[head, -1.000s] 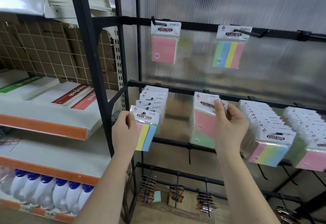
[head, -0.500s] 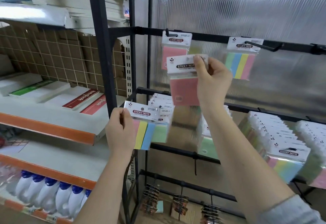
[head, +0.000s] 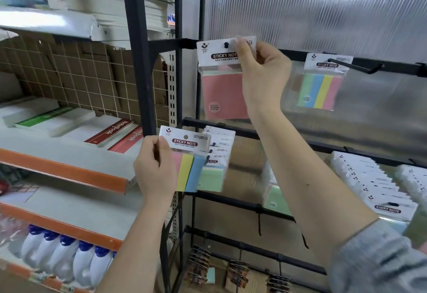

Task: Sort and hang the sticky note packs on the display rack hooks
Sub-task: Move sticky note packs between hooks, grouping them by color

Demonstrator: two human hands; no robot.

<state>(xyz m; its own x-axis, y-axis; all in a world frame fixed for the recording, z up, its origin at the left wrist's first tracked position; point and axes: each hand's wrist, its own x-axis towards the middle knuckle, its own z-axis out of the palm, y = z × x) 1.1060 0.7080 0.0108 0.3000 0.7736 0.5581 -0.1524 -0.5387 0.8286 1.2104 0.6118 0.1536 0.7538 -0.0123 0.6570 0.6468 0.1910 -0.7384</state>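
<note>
My right hand (head: 261,73) grips the white header of a pink sticky note pack (head: 223,89) at the top rail of the black display rack (head: 298,53). The tip of the top-left hook (head: 226,44) shows through the pack's hole. Lower left, my left hand (head: 153,170) holds a striped pink-yellow-blue pack (head: 187,165) by its left edge, in front of a row of packs (head: 218,154) on a middle-rail hook. A four-colour striped pack (head: 320,84) hangs on the top-right hook (head: 355,67).
More rows of packs (head: 374,188) fill the middle-rail hooks at right. Small dark carded items (head: 238,272) hang on the bottom rail. To the left stand orange-edged shelves (head: 62,170) with red notebooks (head: 115,134) and white blue-capped bottles (head: 62,258).
My right hand has lifted the pink pack from the middle rail up to the top-left hook, over the pack hanging there. My left hand with the striped pack barely moved. The view tilted upward.
</note>
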